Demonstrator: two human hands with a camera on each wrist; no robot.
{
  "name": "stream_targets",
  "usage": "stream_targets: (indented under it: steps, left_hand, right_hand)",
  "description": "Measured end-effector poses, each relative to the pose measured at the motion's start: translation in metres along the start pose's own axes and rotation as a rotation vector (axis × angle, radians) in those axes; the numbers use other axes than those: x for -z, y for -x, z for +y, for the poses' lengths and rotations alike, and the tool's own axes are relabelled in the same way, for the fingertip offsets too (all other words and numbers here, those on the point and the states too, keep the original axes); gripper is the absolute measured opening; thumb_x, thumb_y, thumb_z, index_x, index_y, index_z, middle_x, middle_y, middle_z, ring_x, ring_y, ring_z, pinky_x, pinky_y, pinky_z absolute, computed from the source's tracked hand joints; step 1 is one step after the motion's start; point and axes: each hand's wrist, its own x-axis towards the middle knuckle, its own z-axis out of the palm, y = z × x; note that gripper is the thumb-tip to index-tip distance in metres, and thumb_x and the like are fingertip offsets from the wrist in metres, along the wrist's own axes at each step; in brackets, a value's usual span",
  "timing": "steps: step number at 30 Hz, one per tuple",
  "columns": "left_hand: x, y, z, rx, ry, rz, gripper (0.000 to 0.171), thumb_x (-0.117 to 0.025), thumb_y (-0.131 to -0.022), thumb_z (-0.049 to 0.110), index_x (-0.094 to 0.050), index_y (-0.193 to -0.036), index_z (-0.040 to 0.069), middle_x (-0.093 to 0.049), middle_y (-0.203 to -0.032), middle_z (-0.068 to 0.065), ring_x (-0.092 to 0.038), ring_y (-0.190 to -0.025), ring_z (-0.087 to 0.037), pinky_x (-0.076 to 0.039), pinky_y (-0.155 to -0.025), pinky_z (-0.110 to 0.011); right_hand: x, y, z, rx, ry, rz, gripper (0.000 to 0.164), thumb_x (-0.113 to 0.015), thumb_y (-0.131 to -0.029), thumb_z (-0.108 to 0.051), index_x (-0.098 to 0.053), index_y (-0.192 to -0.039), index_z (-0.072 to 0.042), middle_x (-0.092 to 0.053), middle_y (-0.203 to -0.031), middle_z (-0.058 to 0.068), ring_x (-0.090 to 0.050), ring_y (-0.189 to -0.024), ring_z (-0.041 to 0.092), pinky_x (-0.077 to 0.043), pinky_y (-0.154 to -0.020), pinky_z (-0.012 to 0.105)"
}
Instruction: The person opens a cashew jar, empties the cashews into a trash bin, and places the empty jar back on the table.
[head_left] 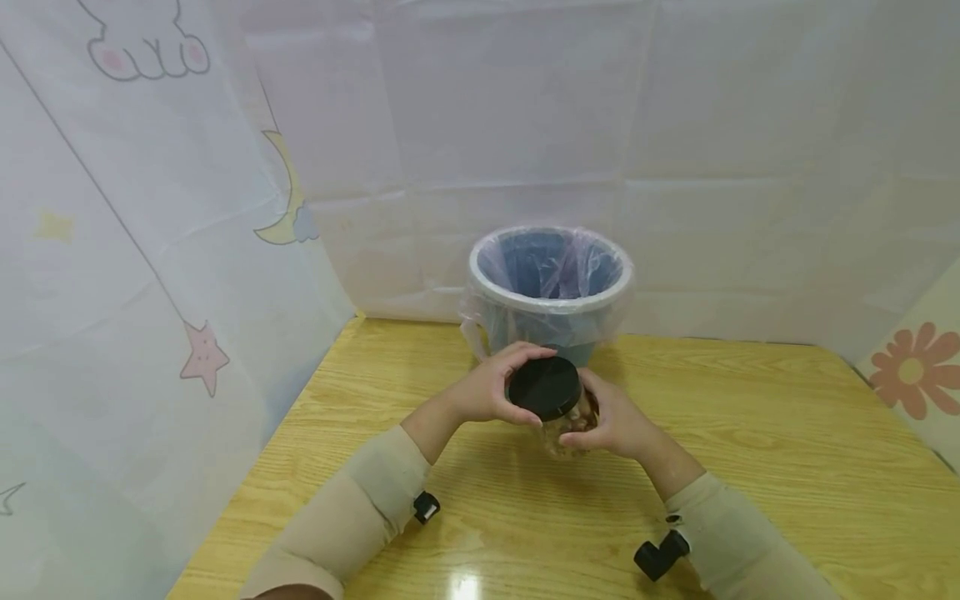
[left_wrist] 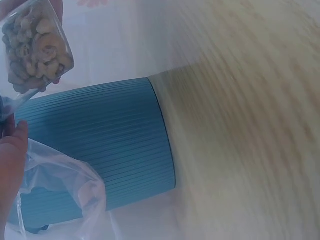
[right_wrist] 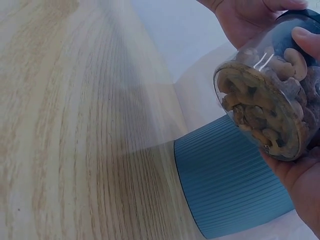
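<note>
Here, head view: left hand, fingers curled, gripping black lid; right hand clasping clear jar, lower centre, near lined bin. Left wrist: nuts showing, upper left. Right wrist: jar appearing upper right; smooth sides probably needing firm, even hold.

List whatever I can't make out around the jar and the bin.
- Floor of the bin: head view, hidden by its near rim and the liner.
- Some fingertips of the right hand: head view, behind the jar.
- Most of the lid: left wrist view, cut off by the left edge.
</note>
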Motion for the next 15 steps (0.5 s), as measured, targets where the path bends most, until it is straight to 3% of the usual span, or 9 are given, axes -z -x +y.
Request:
stream_targets:
  steps: [10, 15]
  left_hand:
    - [-0.005, 0.001, -0.008, 0.026, 0.072, 0.008, 0.085, -0.081, -0.064, 0.003, -0.036, -0.136, -0.003, -0.04, -0.133, -0.019, -0.041, -0.121, -0.027, -0.036, -0.099, -0.035]
    - [-0.01, -0.001, -0.026, -0.006, 0.051, 0.034, 0.086, -0.085, -0.061, 0.009, -0.04, -0.135, 0.004, -0.045, -0.129, -0.009, -0.045, -0.116, -0.018, -0.037, -0.098, -0.031]
  right_hand:
    - [0.001, -0.001, 0.0, -0.001, -0.033, -0.012, 0.075, -0.078, -0.065, -0.002, -0.04, -0.13, 0.005, -0.054, -0.115, 0.014, -0.052, -0.095, 0.007, -0.046, -0.076, 0.027]
    - [0.001, -0.002, 0.003, 0.051, -0.072, -0.013, 0.076, -0.078, -0.064, -0.002, -0.04, -0.129, 0.006, -0.055, -0.111, 0.014, -0.052, -0.087, 0.007, -0.046, -0.068, 0.026]
